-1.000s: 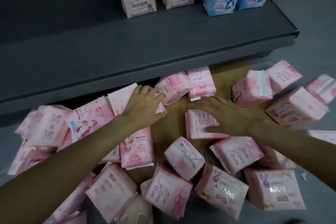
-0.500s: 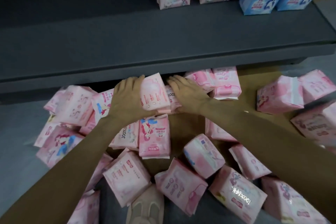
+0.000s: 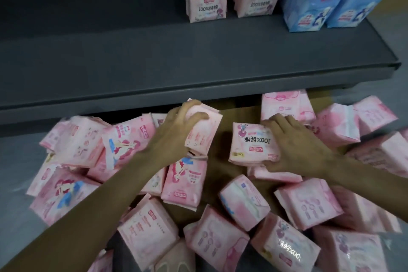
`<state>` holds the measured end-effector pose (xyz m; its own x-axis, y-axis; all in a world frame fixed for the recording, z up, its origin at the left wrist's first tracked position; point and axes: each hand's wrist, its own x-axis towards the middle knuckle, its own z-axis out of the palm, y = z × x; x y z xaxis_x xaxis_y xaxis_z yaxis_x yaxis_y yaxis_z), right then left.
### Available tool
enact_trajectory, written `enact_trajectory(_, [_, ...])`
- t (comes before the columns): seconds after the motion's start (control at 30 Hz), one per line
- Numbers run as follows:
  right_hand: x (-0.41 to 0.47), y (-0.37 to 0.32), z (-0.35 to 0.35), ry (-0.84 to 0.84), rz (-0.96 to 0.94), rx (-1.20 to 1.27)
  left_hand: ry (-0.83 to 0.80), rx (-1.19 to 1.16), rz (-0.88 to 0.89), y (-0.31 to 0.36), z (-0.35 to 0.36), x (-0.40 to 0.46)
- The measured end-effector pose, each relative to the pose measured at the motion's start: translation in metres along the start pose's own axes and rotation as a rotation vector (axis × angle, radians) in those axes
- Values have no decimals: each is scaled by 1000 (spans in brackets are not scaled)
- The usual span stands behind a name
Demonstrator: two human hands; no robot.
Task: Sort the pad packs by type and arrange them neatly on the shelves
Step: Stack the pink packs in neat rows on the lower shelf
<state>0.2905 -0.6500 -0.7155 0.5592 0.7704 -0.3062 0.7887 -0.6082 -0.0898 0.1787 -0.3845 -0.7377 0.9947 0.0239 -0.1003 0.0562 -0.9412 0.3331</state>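
Gripping one pink pack [image 3: 204,130] is the left hand [image 3: 176,132], another pack [image 3: 254,143] clasped by the right hand [image 3: 293,146]; the shelf [image 3: 198,51] lies just beyond, the matching row [image 3: 205,0] far-right.

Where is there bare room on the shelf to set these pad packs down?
The shelf is bare left of the pink packs and in a wide strip along its front edge. Its back right corner is filled by those and the blue packs. The floor pile is crowded, where the left hand and right hand each grip a pack.
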Motion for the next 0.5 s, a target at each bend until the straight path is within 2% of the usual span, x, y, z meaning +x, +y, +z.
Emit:
enact_trajectory(0.07, [-15,11,2,38,12,-3,-80,-6,14,9,18,-1])
enact_trajectory(0.17, [-27,16,7,14,33,78,-152,-237,-34,23,42,0])
enact_trajectory(0.23, [-35,15,6,-53,57,183,-21,-380,-148,31,48,3])
enact_trajectory(0.3, [-44,13,10,-82,21,187,138,-369,-256,28,54,9])
enact_trajectory(0.33, [-47,11,13,-92,21,191,149,-360,-309,24,58,11])
enact_trajectory(0.4, [-50,9,23,-133,45,266,66,-359,-392,19,63,15])
enact_trajectory(0.5, [-50,11,33,-129,65,346,-37,-311,-424,26,71,18])
